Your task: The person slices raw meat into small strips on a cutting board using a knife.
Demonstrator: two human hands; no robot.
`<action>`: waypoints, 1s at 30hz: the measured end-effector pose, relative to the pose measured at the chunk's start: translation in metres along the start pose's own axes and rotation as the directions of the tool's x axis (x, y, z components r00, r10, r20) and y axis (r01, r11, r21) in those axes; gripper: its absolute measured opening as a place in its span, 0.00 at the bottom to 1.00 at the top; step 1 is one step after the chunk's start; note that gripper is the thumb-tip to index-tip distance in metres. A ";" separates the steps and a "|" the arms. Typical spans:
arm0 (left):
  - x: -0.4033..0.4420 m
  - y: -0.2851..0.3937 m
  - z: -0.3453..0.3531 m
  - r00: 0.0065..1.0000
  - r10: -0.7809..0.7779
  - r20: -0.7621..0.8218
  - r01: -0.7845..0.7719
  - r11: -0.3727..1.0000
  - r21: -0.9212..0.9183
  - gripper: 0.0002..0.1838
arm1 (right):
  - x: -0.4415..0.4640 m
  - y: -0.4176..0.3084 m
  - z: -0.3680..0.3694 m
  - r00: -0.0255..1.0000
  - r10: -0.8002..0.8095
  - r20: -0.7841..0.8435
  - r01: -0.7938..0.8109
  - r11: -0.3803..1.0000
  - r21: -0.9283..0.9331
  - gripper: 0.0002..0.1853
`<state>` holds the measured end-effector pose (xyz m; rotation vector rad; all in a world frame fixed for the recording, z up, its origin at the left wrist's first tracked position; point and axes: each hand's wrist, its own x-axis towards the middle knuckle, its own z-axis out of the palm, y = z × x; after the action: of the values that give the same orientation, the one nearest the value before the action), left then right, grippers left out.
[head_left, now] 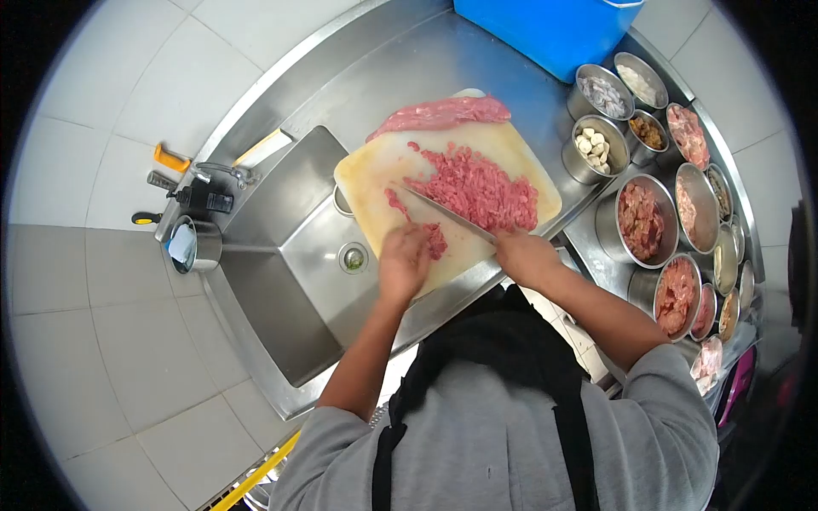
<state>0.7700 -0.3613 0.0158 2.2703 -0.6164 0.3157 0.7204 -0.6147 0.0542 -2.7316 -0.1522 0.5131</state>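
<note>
My right hand (527,258) is closed round the handle of a kitchen knife (460,220), whose blade points up and left across the cutting board (366,175). Beside the blade, on its left, my left hand (404,260) has its fingers curled down on a small portion of raw meat (436,241); the fingertips are partly hidden. A heap of chopped raw meat (477,189) lies on the other side of the knife. Along the board's far edge rests a long uncut piece of raw meat (443,114).
The board lies partly over a steel sink (281,294) with a tap (239,174). A blue bin (550,34) stands at the back. Several steel containers of meat (641,223), garlic cloves (592,147) and other ingredients crowd the right side. A steel pot (204,245) sits at the left.
</note>
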 end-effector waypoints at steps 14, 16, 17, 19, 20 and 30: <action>0.035 -0.028 -0.010 0.964 -0.156 0.214 0.120 0.977 0.174 0.09 | -0.002 -0.004 0.009 0.986 0.134 0.096 -0.143 0.985 0.097 0.15; 0.033 -0.024 -0.002 0.980 -0.122 0.160 0.111 0.991 0.074 0.10 | -0.002 -0.005 0.006 0.986 0.135 0.095 -0.145 0.984 0.100 0.15; 0.039 -0.025 0.002 0.997 -0.074 0.024 0.071 0.990 0.121 0.10 | -0.001 -0.006 0.005 0.988 0.128 0.090 -0.137 0.986 0.100 0.15; 0.042 -0.031 0.004 0.993 -0.027 -0.112 0.047 0.984 0.173 0.10 | -0.002 -0.006 0.007 0.989 0.117 0.091 -0.125 0.987 0.096 0.15; 0.043 -0.035 0.001 0.993 -0.094 0.072 0.084 0.988 0.130 0.10 | -0.002 -0.006 0.008 0.990 0.118 0.081 -0.125 0.987 0.097 0.15; 0.013 -0.019 0.015 0.975 0.168 0.142 -0.167 0.986 -0.017 0.07 | -0.027 -0.018 -0.026 0.986 0.114 0.119 -0.115 0.993 0.004 0.14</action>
<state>0.7914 -0.3653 -0.0008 2.2547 -0.8853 0.2338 0.7046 -0.6108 0.0918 -2.7113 -0.0217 0.7067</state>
